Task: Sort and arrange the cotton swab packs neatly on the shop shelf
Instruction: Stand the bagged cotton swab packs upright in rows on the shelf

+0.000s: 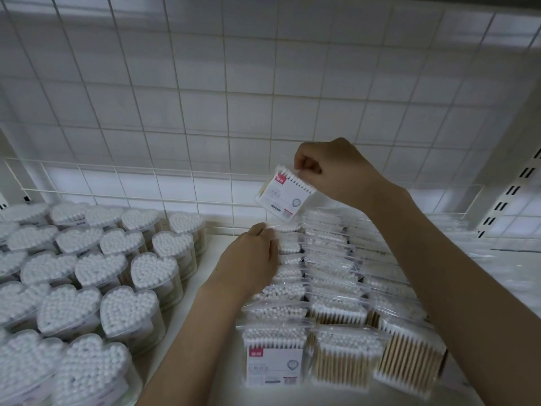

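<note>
- right hand (336, 171) pinches a swab pack (285, 194) by its top, tilted, above the rows of packs (325, 288);
- left hand (254, 256) grips the back packs of the left row on the shelf (193, 312)

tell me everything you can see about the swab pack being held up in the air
The lifted pack is a small, flat, clear plastic bag of cotton swabs. White tips line its top edge and pale wooden-looking sticks show at its left side. A white label with a red tag at the upper left covers its front; the print is too small to read. It hangs tilted, above the back end of the rows of packs and in front of the wire grid. Only the right hand touches it, pinching its top edge.
</note>
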Demonstrator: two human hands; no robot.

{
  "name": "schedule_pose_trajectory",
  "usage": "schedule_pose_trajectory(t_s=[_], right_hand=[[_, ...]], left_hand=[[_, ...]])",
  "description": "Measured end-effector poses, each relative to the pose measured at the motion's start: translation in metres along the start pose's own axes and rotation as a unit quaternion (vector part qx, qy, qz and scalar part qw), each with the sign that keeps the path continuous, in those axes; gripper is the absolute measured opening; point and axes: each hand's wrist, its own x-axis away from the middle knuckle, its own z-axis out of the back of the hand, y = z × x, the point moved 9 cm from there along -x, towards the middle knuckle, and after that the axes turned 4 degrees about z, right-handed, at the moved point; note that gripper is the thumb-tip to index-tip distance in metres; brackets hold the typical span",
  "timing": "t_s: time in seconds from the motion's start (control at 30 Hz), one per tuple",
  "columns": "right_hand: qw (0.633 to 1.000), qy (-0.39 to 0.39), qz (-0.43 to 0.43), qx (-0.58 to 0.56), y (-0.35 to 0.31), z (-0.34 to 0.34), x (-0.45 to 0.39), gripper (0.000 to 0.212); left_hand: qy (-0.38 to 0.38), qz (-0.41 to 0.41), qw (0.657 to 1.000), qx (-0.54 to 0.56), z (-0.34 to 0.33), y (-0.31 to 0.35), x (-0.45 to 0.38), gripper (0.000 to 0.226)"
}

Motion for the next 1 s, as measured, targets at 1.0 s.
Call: schedule_pose_trajectory(t_s=[1.0], right_hand=[[0.992,-0.104,0.053,0.048,-0.008,-0.056,0.000,0.022]], left_hand=[[0.002,-0.010,1.000,0.009,-0.002,-0.001,0.002,0.027]])
